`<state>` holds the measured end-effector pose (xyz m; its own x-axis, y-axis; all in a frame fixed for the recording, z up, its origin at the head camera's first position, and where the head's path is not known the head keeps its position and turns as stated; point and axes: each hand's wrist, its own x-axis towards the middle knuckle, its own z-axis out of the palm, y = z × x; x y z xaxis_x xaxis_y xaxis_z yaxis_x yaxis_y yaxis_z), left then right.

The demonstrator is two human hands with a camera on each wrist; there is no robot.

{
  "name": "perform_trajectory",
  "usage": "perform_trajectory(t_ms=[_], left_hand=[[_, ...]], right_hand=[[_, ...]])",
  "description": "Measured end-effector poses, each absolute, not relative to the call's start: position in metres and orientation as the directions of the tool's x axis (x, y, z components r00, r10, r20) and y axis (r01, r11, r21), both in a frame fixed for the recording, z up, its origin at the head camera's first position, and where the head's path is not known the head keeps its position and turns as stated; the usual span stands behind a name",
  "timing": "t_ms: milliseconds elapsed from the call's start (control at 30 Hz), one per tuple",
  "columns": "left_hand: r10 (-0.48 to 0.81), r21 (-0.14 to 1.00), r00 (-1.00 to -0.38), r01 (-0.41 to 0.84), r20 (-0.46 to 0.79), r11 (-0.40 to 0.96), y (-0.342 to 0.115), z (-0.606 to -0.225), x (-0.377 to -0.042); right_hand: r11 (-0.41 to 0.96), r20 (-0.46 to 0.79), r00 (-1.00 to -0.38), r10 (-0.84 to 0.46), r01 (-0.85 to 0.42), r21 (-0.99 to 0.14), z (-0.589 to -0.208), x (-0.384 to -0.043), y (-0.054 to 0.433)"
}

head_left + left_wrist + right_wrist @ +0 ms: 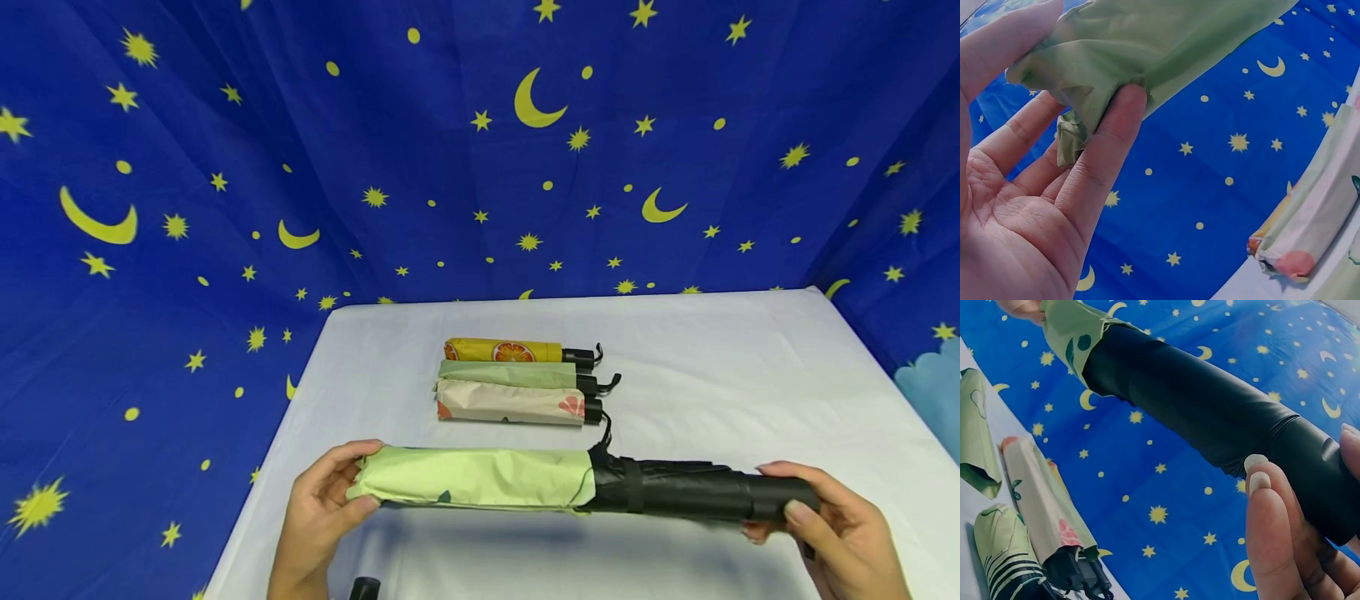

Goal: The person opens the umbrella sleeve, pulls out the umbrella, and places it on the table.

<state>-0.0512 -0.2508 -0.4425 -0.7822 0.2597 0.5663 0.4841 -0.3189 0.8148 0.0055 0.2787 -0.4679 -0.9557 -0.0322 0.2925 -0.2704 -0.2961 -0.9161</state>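
A folded black umbrella (675,487) hangs level above the near part of the table. A light green sleeve (480,477) covers its left portion, and the black canopy and handle stick out on the right. My left hand (318,508) pinches the closed end of the sleeve between thumb and fingers; the left wrist view shows the crumpled green fabric (1160,53) there. My right hand (851,529) grips the umbrella's handle end, thumb on the near side. In the right wrist view its fingertips (1261,481) lie against the black shaft.
Behind the held umbrella, three sleeved umbrellas lie side by side on the white table (712,367): yellow with orange slices (498,350), pale green (517,374) and beige (510,404). A black-tipped object (365,588) shows at the bottom edge. Blue star-patterned cloth (450,167) surrounds the table.
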Motion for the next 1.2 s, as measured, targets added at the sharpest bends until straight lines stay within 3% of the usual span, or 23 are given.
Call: perform_trajectory(t_ms=[400, 1200], left_hand=[[0.227, 0.8, -0.778, 0.51, 0.585, -0.316, -0.258, -0.44, -0.05], [0.2, 0.765, -0.757, 0.534, 0.623, -0.36, -0.269, -0.443, -0.055]], right_hand=[[-0.33, 0.334, -0.941, -0.049, -0.3, -0.895, -0.469, 0.002, 0.282], [-0.277, 0.237, -0.971, 0.021, -0.233, -0.932, -0.475, 0.002, 0.291]])
